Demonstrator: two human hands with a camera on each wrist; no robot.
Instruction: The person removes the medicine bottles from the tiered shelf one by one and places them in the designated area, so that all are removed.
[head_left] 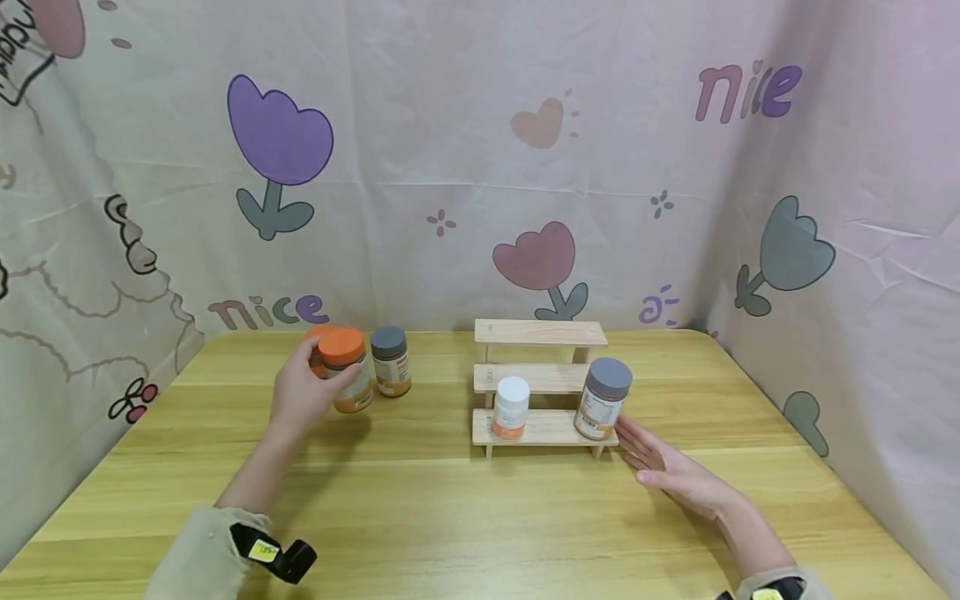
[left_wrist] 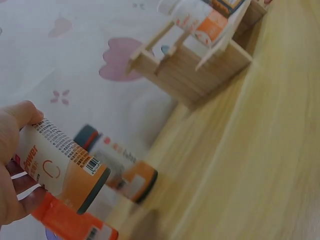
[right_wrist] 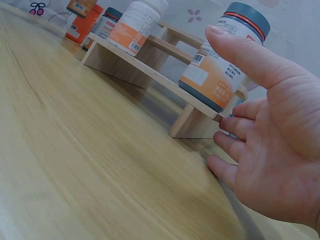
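Orange-lidded cylindrical plastic bottle [head_left: 344, 347] gripped by left hand [head_left: 298, 396], fingers curled, left of pale wooden rack [head_left: 536, 333]; adjacent slate-lidded bottle [head_left: 392, 365] could be toppled by sideways swing, racked grey-lidded jar [head_left: 602, 402] by empty, straight-fingered right hand [head_left: 681, 477].

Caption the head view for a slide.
Left hand holding an orange-lidded bottle, right hand beside a wooden rack bearing two bottles.

I see a pale cloth backdrop [head_left: 420, 108], printed with a large purple tulip [head_left: 281, 137] and a grey-green tulip [head_left: 797, 247], hanging behind and beside a yellowish wood-grain table [head_left: 420, 517].
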